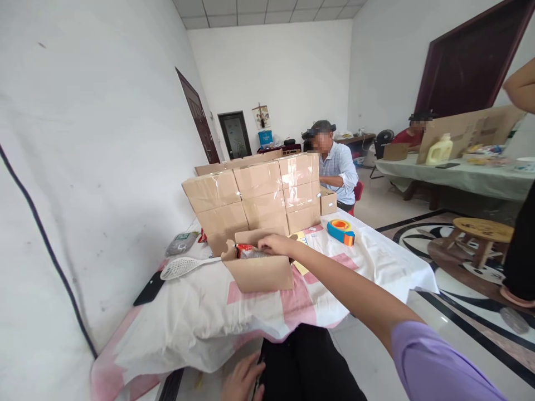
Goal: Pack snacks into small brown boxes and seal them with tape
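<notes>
My right hand reaches forward over an open cardboard box on the table, fingers closed on a packet with a red end lying in the box's mouth. My left hand rests low by my lap at the table's near edge, fingers partly spread and holding nothing. Behind the open box stands a stack of taped cardboard boxes.
A tape dispenser, a white fly swatter, a black phone and a grey pouch lie on the cloth-covered table. A seated person works behind the stack. Another person's arm and a wooden stool are at right.
</notes>
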A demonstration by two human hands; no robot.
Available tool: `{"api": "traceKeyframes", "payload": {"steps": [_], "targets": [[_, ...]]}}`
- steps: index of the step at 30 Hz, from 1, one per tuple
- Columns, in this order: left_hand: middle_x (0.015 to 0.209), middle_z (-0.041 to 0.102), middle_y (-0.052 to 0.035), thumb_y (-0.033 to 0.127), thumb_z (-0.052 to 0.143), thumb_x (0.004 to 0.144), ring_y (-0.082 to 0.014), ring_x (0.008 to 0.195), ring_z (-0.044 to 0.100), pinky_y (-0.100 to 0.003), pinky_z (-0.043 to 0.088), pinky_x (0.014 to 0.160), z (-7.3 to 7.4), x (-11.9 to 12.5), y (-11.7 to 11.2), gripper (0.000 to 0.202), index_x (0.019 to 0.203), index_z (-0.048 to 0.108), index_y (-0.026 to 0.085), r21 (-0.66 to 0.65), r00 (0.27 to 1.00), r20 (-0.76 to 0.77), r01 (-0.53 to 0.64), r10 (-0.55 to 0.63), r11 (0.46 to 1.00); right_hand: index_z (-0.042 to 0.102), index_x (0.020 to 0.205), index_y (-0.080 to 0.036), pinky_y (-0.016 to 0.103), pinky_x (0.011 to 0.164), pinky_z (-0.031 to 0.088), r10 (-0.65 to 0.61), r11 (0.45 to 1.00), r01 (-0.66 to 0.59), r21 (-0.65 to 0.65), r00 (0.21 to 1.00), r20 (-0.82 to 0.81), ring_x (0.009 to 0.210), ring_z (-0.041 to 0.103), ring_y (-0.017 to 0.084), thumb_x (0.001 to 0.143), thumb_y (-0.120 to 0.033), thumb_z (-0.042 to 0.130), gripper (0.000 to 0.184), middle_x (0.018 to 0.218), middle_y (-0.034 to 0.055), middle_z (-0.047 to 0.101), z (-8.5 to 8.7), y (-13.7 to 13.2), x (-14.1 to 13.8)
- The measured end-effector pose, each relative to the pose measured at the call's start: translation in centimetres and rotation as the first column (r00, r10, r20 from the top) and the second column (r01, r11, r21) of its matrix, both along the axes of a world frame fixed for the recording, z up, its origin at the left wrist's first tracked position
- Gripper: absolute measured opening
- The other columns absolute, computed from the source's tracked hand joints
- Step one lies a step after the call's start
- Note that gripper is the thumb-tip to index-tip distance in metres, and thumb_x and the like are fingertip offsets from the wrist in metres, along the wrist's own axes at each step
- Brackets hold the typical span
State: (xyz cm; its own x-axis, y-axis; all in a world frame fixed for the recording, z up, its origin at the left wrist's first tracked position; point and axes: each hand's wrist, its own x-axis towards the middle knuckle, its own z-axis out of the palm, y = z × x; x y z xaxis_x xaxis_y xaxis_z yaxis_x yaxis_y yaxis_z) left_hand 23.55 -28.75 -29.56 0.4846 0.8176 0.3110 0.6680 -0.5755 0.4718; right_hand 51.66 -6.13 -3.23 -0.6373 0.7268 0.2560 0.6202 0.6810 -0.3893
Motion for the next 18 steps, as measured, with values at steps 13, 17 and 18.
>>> {"api": "traceKeyframes", "payload": {"steps": [13,17,18], "targets": [[0.155,0.044,-0.0153,0.05,0.067,0.085,-0.0293,0.138,0.047,-0.046,0.042,0.112,19.9,2.9,17.2,0.081,0.154,0.032,0.024,-0.131,0.793,0.556,-0.212,0.249,0.968,0.041,0.143,-0.025,0.047,0.104,0.048,-0.293,0.945,0.247,-0.217,0.332,-0.897,0.117,0.065,0.026,0.095,-0.05,0.054,0.055,0.137,0.0152,0.058,-4.2,-8.0,6.5],[0.143,0.056,-0.0154,0.053,0.065,0.086,-0.0276,0.13,0.056,-0.046,0.045,0.11,19.0,3.9,17.7,0.078,0.151,0.037,0.021,-0.134,0.789,0.581,-0.147,0.198,0.98,0.035,0.148,-0.028,0.049,0.113,0.04,-0.193,0.981,0.042,-0.189,0.328,-0.925,0.123,0.063,0.026,0.098,-0.059,0.048,0.061,0.132,0.0129,0.064,-6.0,-6.8,3.8],[0.143,0.057,-0.0153,0.054,0.062,0.088,-0.0278,0.132,0.054,-0.047,0.043,0.112,18.7,3.9,17.6,0.071,0.147,0.043,0.019,-0.127,0.783,0.59,-0.154,0.199,0.98,0.037,0.148,-0.028,0.05,0.113,0.041,-0.2,0.979,0.027,-0.203,0.342,-0.918,0.122,0.064,0.026,0.098,-0.061,0.046,0.06,0.131,0.0123,0.066,-6.2,-6.2,3.3]]}}
